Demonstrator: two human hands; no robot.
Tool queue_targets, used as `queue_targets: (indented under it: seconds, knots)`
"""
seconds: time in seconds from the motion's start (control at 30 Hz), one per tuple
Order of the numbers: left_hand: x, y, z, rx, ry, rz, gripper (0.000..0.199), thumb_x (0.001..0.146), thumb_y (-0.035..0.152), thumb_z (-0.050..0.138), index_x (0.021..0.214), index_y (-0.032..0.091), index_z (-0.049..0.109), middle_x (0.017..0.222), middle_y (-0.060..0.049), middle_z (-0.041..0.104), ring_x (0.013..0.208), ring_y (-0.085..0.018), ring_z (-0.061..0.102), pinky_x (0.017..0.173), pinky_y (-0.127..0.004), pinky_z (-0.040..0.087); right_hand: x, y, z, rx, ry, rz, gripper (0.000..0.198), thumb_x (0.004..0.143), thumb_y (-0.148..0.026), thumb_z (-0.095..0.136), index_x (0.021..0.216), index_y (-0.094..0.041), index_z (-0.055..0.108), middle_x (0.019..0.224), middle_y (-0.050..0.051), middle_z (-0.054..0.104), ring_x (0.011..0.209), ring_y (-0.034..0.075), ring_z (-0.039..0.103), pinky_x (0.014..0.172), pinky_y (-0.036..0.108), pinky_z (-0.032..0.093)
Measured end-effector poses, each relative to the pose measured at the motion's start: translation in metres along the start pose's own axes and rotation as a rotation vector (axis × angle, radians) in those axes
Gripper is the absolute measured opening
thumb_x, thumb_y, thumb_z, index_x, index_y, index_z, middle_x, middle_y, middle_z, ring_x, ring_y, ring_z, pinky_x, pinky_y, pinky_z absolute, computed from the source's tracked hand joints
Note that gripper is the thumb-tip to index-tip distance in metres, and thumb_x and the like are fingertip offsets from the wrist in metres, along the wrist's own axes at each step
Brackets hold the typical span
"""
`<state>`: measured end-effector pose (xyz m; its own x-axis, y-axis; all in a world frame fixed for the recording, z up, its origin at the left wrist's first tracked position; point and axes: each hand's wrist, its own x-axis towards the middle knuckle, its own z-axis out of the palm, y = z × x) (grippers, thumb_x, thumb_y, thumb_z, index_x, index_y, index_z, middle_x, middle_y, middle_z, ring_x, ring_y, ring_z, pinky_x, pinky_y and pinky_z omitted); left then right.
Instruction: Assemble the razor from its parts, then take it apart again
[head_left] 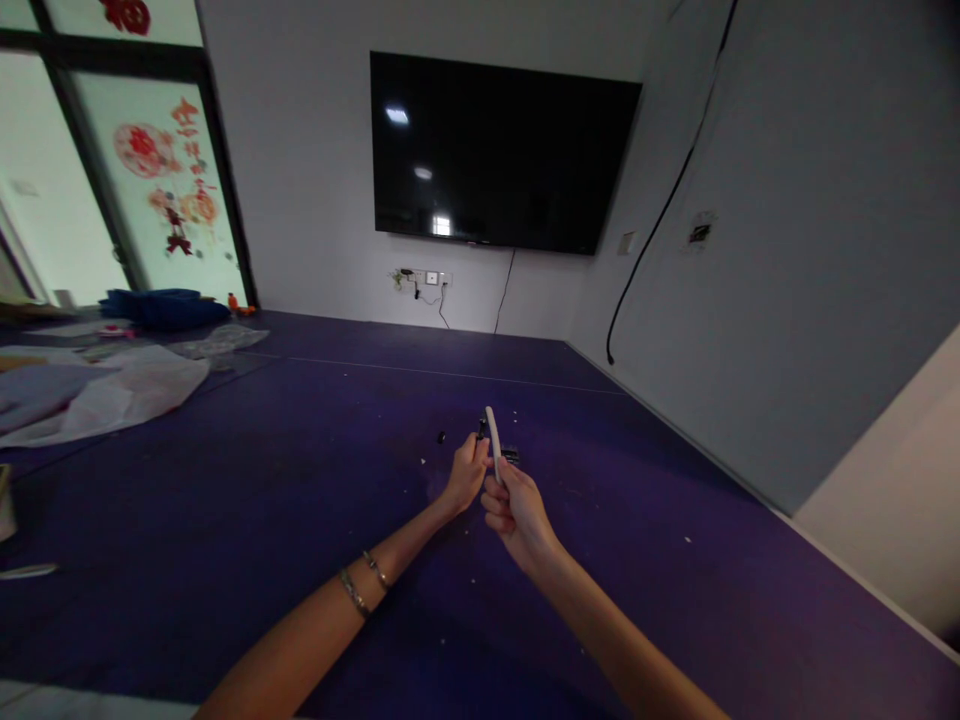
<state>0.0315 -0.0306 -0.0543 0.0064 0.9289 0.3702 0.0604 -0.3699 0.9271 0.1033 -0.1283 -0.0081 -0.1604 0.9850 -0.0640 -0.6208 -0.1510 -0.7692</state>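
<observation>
My left hand [467,470] is closed around a small black piece [481,430] whose upper end sticks out above the fingers; its kind is too small to make out. Close beside it, my right hand [517,505] grips a slim white stick [493,432] that points up and slightly left. The stick's tip stands near the black piece; whether the two touch I cannot tell. Behind the right fingers lies a small dark object [511,455] on the purple surface. Another little black part [441,437] rests left of my hands.
The wide purple surface [337,520] carries scattered white specks. At the left lie a white plastic sheet [142,385], blue fabric [161,308] and an orange item [238,306]. A television [502,150] hangs on the wall, and a black cable [660,215] dangles at the right.
</observation>
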Motion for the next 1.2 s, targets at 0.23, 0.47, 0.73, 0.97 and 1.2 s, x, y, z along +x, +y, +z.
queue_targets:
  seconds: [0.23, 0.47, 0.73, 0.97, 1.2]
  knots:
    - [0.002, -0.004, -0.002, 0.000, 0.003, 0.043, 0.023, 0.083, 0.036, 0.039, 0.068, 0.019, 0.038, 0.058, 0.005, 0.037, 0.052, -0.008, 0.033, 0.050, -0.021, 0.028, -0.004, 0.003, 0.006, -0.011, 0.034, 0.016, 0.031, 0.071, -0.043, 0.064, 0.077, -0.020, 0.045, 0.045, -0.012, 0.027, 0.035, 0.001, 0.014, 0.034, 0.014, 0.004]
    - [0.001, -0.001, -0.001, 0.004, 0.001, 0.034, 0.023, 0.082, 0.036, 0.042, 0.067, 0.019, 0.040, 0.058, 0.005, 0.039, 0.054, -0.009, 0.035, 0.051, -0.021, 0.029, -0.003, 0.005, 0.008, 0.005, 0.031, -0.012, 0.031, 0.071, -0.042, 0.064, 0.074, -0.020, 0.043, 0.046, -0.012, 0.026, 0.035, 0.001, 0.015, 0.034, 0.014, 0.004]
    - [0.000, 0.002, -0.001, 0.009, -0.017, 0.037, 0.023, 0.082, 0.035, 0.041, 0.067, 0.019, 0.040, 0.057, 0.005, 0.039, 0.053, -0.009, 0.035, 0.052, -0.021, 0.030, -0.004, 0.004, 0.009, 0.012, 0.023, -0.022, 0.031, 0.070, -0.041, 0.064, 0.074, -0.019, 0.043, 0.047, -0.012, 0.027, 0.035, 0.001, 0.015, 0.034, 0.014, 0.004]
    - [0.000, 0.003, -0.001, 0.001, -0.010, 0.023, 0.025, 0.082, 0.036, 0.040, 0.065, 0.019, 0.038, 0.056, 0.006, 0.036, 0.052, -0.009, 0.033, 0.050, -0.021, 0.028, -0.006, 0.009, 0.008, 0.001, 0.028, -0.026, 0.032, 0.069, -0.044, 0.065, 0.077, -0.020, 0.045, 0.047, -0.012, 0.027, 0.035, 0.001, 0.016, 0.034, 0.014, 0.005]
    - [0.002, -0.002, -0.001, -0.038, -0.010, 0.045, 0.024, 0.081, 0.038, 0.042, 0.067, 0.019, 0.040, 0.058, 0.005, 0.038, 0.053, -0.008, 0.034, 0.050, -0.020, 0.029, -0.005, 0.012, 0.008, -0.009, 0.046, -0.041, 0.032, 0.069, -0.044, 0.065, 0.075, -0.020, 0.044, 0.047, -0.012, 0.028, 0.035, 0.001, 0.015, 0.034, 0.015, 0.004]
